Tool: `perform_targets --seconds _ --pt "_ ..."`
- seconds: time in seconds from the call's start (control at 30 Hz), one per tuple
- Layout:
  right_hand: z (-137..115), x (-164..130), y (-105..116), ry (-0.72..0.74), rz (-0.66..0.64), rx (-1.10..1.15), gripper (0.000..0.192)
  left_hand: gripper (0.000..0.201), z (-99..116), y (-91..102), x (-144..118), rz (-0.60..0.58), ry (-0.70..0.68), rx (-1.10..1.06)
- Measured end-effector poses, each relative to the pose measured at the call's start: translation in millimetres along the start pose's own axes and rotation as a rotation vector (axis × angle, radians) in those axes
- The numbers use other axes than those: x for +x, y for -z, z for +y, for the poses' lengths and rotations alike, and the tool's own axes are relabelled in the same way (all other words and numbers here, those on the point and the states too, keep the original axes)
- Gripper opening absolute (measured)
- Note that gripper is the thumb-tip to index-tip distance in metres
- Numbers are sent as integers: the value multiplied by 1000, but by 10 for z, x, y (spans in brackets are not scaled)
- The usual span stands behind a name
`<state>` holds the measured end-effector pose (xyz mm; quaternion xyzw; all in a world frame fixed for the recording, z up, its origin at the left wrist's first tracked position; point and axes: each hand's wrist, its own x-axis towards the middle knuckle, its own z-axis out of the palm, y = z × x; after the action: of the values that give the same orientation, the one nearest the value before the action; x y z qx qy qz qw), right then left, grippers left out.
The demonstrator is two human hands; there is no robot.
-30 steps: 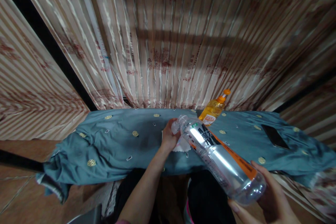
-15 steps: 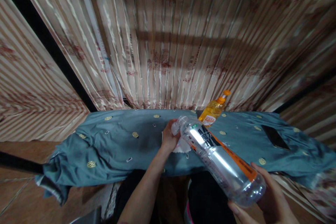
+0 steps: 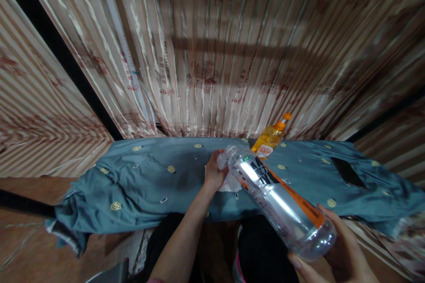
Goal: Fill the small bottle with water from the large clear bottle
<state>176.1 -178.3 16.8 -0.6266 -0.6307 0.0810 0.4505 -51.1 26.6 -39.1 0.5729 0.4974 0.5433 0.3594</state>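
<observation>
A large clear plastic bottle [image 3: 275,199] with a silver, black and orange label lies slantwise in front of me, its neck pointing up and left. My right hand [image 3: 345,247] grips its base, thumb below and fingers on the far side. At the neck, my left hand [image 3: 214,174] is closed, its fingers partly hidden by the clear plastic there. Under that hand and the neck, part of a white cloth or tissue [image 3: 231,184] shows on the blue-green sheet. Behind the clear bottle stands an orange pump bottle [image 3: 268,139] of yellow liquid.
The patterned blue-green sheet [image 3: 149,190] covers a long narrow surface before my knees. A dark phone [image 3: 348,172] lies on it at the right. Striped curtains [image 3: 206,53] hang behind, with a dark post [image 3: 66,57] at the left.
</observation>
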Motion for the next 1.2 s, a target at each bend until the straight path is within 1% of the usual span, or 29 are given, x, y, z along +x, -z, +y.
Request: perform_targets --seconds 0.2,0.27,0.53,0.67,0.87,1.03,1.2 --pt "-23 1 7 -87 17 23 88 44 -5 -3 -1 -3 -7 -4" --pt "-16 -7 6 -93 10 41 89 42 -10 -4 0 -1 -14 11" --pt "-2 7 6 -29 14 6 86 44 -64 -18 6 6 -2 9" --pt "-5 13 17 -31 14 -10 88 43 -59 -14 4 -4 -12 -1" --pt "21 -6 12 -50 0 49 88 42 -55 -17 5 -2 -9 -11" --pt "-4 4 9 19 -13 26 84 43 -70 -21 8 -3 -27 -45" --pt "-29 13 11 65 -9 -1 83 43 -25 -10 9 0 1 -28"
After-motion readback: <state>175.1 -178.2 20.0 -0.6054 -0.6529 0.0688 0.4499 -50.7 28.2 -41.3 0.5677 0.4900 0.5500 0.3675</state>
